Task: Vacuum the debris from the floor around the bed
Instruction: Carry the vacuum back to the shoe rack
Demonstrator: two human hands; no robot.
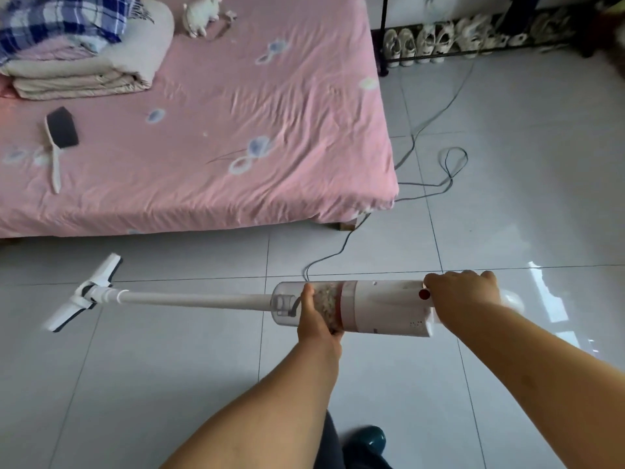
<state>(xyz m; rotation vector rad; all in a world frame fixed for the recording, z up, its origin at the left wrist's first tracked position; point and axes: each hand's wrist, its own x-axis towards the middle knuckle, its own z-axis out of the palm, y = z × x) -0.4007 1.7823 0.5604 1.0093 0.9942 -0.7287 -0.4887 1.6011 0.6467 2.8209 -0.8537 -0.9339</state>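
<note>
- Our left hand (318,314) curls round the clear dust cup of the vacuum (382,308); our right hand (461,292) grips its handle end.
- The vacuum stretches leftward over the floor (524,204), with its brush head (84,294) near the bed (236,137).
- The cord (426,130) trails past the bed's corner.

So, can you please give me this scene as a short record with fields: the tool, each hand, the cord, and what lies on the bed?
tool: vacuum, long tube, held almost level
floor head: near the bed, blurred; contact with the floor unclear
left hand: grips the clear dust cup, debris inside
right hand: grips the rear end
cord: trails over the floor past the bed corner
on bed: brush, folded blankets
</note>
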